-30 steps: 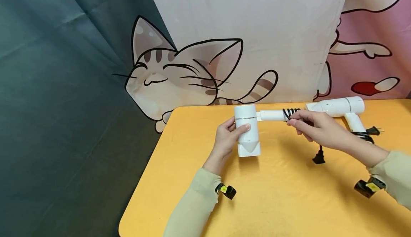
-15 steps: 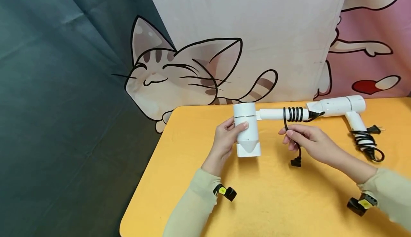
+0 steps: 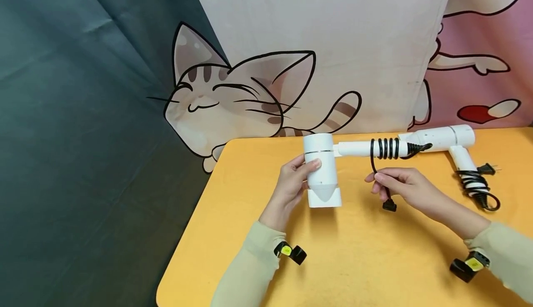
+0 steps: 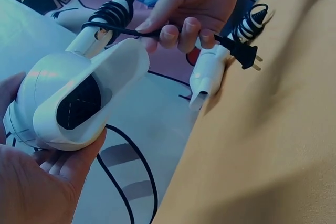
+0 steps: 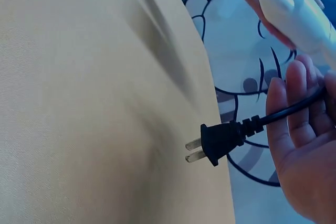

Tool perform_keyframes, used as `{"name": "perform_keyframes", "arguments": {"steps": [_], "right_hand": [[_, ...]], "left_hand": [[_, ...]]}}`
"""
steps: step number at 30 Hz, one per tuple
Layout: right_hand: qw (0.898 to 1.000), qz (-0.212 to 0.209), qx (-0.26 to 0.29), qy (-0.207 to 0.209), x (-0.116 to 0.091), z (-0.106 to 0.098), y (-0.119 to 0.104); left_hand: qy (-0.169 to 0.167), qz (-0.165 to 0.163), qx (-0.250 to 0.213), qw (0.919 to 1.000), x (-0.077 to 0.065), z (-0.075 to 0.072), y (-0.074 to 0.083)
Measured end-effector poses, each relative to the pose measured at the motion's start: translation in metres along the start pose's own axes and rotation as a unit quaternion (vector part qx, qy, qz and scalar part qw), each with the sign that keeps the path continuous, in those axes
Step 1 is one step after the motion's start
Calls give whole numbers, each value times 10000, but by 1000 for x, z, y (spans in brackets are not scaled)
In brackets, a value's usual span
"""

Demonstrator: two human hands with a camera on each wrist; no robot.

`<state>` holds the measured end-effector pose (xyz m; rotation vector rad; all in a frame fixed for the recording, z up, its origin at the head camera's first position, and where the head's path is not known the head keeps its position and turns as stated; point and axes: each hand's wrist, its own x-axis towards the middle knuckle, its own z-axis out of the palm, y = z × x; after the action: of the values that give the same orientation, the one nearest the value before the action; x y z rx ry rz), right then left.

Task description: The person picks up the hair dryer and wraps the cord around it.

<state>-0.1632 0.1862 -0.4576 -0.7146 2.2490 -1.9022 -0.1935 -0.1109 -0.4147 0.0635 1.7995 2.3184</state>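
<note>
My left hand grips the barrel of a white hair dryer, thumb across its front, nozzle toward me. Its handle extends right, with the black cord wound round it in several coils. The loose cord end runs down to my right hand, where thumb and fingers pinch it. Below those fingers hangs the two-pin plug, its prongs bare in the right wrist view. In the left wrist view, the nozzle's flat opening faces the camera.
A second white hair dryer lies at the back right of the yellow table, its cord wrapped round the handle and its plug sticking out to the right. Behind the table hangs a cloth printed with a cartoon cat.
My right hand has come down from the handle's coils, drawing the cord end below the handle. The plug has swung left. My left hand keeps its hold on the dryer, almost still.
</note>
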Motion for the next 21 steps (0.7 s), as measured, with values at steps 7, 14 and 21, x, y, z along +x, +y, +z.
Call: {"name": "perform_keyframes", "arguments": {"steps": [7,14,21], "right_hand": [[9988,254,310,-295,2,-14,6],[9931,-139,254,-1137,11,-36,6],[9752,84,197,-2202,22,-66,7]], "left_hand": [[-166,-42,100,9998,-7,-2,2],[-569,-100,357,9977,-11,-5,4],[-1017,-251,682,9922,-11,-9,3]]}}
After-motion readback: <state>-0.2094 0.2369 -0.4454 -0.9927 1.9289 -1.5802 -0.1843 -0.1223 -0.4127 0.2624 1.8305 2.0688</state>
